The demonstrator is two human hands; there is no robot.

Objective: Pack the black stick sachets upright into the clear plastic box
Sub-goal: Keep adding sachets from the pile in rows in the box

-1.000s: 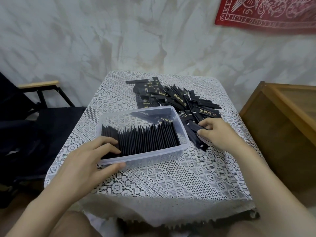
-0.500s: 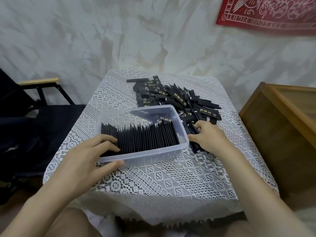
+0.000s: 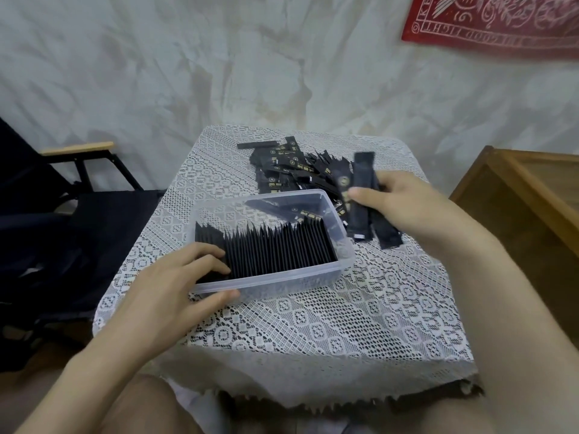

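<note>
The fingers [image 3: 388, 183] of the right hand [image 3: 407, 211] are clamping, with the thumb, a small bunch of black stick sachets [image 3: 363, 195], holding them roughly upright at centre right of the frame, just right of the clear plastic box [image 3: 282, 278]; whether their lower ends are touching the cloth is unclear; the left hand [image 3: 169, 286] is gripping the box's near left corner, its fingers curling over the rim onto the tops of the packed row [image 3: 275, 249] and its thumb pressing the outside of the near wall; the row is standing upright along the near side of the box, while a few sachets are lying flat at its far side; a loose pile [image 3: 288, 170] is lying beyond the box; everything is sitting on the lace-covered worktop [image 3: 313, 327]; a dark chair [image 3: 62, 214] is standing at left, a wooden cabinet [image 3: 526, 198] at right, and a red cloth [image 3: 501, 23] is hanging in the upper right.
</note>
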